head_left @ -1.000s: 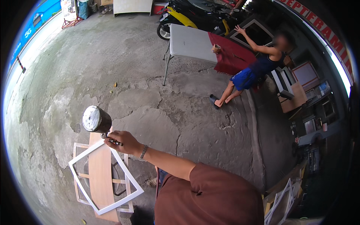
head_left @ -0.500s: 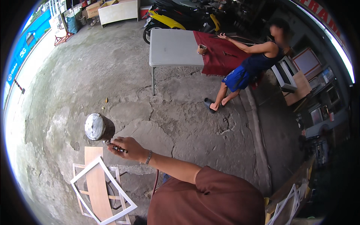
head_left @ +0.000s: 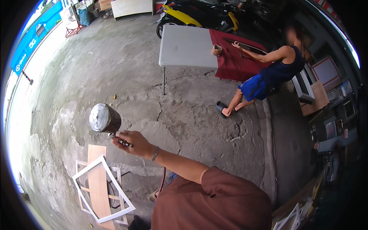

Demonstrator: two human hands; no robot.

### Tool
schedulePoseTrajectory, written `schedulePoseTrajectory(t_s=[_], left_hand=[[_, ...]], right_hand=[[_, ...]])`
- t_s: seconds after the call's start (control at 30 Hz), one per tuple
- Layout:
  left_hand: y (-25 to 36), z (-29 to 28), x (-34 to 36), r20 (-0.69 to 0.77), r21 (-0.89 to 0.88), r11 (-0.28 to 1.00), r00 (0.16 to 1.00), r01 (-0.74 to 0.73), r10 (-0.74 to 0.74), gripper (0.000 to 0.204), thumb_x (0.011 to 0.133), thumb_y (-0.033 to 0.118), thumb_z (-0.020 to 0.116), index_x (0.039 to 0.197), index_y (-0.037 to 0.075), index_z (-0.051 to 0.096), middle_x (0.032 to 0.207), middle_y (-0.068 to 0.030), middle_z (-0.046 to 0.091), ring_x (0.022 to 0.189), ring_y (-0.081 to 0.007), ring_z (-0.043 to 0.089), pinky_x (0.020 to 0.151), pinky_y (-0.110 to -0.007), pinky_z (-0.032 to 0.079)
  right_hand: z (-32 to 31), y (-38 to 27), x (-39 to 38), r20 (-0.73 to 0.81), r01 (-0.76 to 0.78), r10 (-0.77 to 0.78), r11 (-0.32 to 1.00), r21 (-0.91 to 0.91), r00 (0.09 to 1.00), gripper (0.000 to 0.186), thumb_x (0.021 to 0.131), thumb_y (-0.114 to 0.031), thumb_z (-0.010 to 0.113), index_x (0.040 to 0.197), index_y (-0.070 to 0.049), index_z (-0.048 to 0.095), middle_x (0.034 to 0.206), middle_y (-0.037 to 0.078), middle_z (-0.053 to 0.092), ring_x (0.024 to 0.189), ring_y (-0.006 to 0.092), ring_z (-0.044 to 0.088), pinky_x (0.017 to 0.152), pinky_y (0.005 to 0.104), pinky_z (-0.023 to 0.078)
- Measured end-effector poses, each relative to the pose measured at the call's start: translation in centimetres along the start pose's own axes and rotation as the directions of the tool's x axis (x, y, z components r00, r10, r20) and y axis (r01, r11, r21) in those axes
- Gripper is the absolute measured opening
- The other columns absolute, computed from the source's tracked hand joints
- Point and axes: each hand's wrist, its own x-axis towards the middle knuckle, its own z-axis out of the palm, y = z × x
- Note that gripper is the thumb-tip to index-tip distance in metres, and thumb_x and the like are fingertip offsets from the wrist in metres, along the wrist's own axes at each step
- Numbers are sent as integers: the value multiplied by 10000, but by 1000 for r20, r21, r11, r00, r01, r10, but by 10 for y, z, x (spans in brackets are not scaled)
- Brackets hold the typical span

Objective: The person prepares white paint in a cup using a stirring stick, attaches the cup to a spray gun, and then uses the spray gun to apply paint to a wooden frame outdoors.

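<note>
My right hand [head_left: 135, 144] is closed around the handle of a paint spray gun [head_left: 124, 142], held out to the left of my body. A round, paint-smeared metal cup [head_left: 100, 117] sits on top of the gun and hides most of its body. Below the hand, a white rectangular frame [head_left: 124, 196] lies over a light wooden board [head_left: 97, 153], with another pale frame [head_left: 120, 178] under them. The gun is apart from these pieces. A dark red hose [head_left: 163, 177] shows beside my brown shirt. My left hand is out of view.
A grey folding table [head_left: 186, 44] partly covered in red cloth [head_left: 226, 69] stands ahead. Another person [head_left: 283, 63] leans over it. Behind are yellow and black motorcycles [head_left: 182, 17]. White frames [head_left: 289, 220] stand at the lower right. Cracked concrete [head_left: 142, 103] spreads between.
The view has shifted, so the table and surroundings sit farther right. My right hand and the spray gun appear slightly higher in it. The grip is unchanged.
</note>
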Motion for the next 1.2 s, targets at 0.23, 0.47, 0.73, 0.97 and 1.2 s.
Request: schedulePoseTrajectory(t_s=[0.23,0.47,0.73,0.97,1.2], left_hand=[[-37,-33,-27,-52,-52,999,999,11,-14,605,917,409,777,649,6,414,553,-91,330,591,-165,295,511,-415,299],[-115,-95,-82,-126,-104,994,991,22,-35,599,918,403,776,652,5,417,554,-93,334,592,-166,297,512,-415,302],[-203,-163,-147,-233,-181,980,964,87,-129,592,919,397,776,654,3,422,555,-95,338,592,-167,299,514,-415,305],[-262,-201,-182,-303,-249,955,923,164,-237,586,920,391,775,657,2,425,556,-98,341,593,-168,301,515,-415,308],[-303,-227,-204,-354,-322,907,854,272,-382,580,921,386,775,659,1,429,557,-100,345,593,-168,302,517,-415,311]], right_hand=[[64,-20,0,83,0,-1,1000,9,997,226,970,-265,715,974,-41,693,801,121,693,687,287,684,618,383,524],[173,-75,-13,98,58,-66,995,83,993,250,975,-266,716,950,-18,702,807,132,698,681,290,682,624,379,525],[299,-127,-20,200,95,-125,984,154,972,231,966,-254,726,926,-26,710,781,125,699,655,278,680,598,375,515],[394,-158,-20,346,41,-137,961,272,928,277,976,-305,688,957,-32,733,759,145,682,707,330,688,652,423,529],[482,-151,-8,360,103,-213,948,300,909,222,937,-242,742,898,-35,671,733,109,668,619,287,669,585,390,515]])
